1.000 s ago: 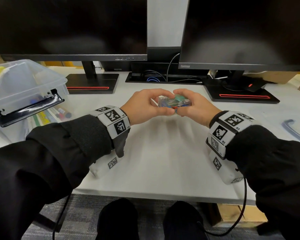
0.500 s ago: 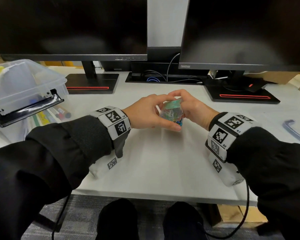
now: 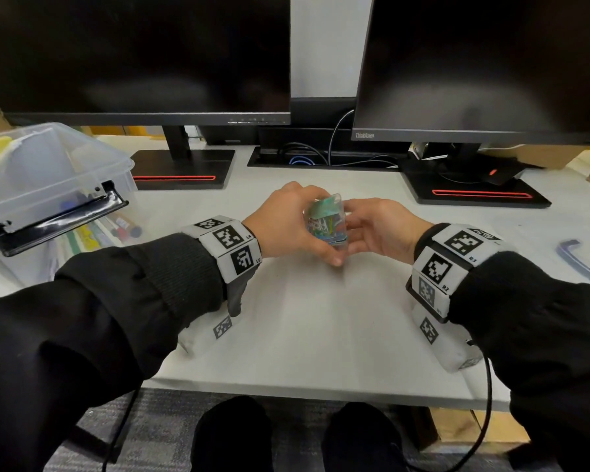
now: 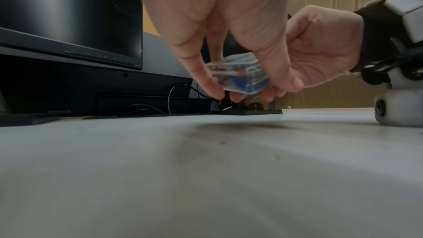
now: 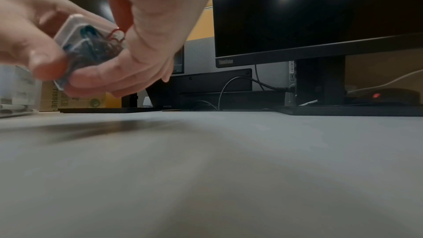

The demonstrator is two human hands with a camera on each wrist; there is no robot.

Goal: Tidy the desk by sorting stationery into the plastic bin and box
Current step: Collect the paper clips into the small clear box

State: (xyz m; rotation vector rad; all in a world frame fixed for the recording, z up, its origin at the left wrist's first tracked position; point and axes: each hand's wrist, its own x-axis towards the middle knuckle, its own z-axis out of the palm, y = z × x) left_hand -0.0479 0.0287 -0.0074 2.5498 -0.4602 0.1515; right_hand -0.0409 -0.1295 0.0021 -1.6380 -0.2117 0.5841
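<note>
A small clear plastic box (image 3: 327, 221) full of coloured paper clips hangs a little above the middle of the white desk (image 3: 321, 318). It stands on end, slightly tilted, held between both hands. My left hand (image 3: 286, 226) grips it from the left, thumb at the near bottom corner and fingers over the far side. My right hand (image 3: 378, 229) holds it from the right with its fingers curled beneath. In the left wrist view the box (image 4: 238, 77) sits pinched at the fingertips. The right wrist view shows the box (image 5: 89, 42) clear of the desk.
A large clear plastic bin (image 3: 48, 172) with a black latch (image 3: 58, 219) stands at the left; markers (image 3: 123, 228) show through its wall. Two dark monitors (image 3: 133, 56) on black bases (image 3: 474, 195) line the back. A clear plastic rim (image 3: 573, 257) lies at the right edge.
The box has been turned from lying flat between the hands to standing on end. Both hands have shifted slightly nearer to me with it.
</note>
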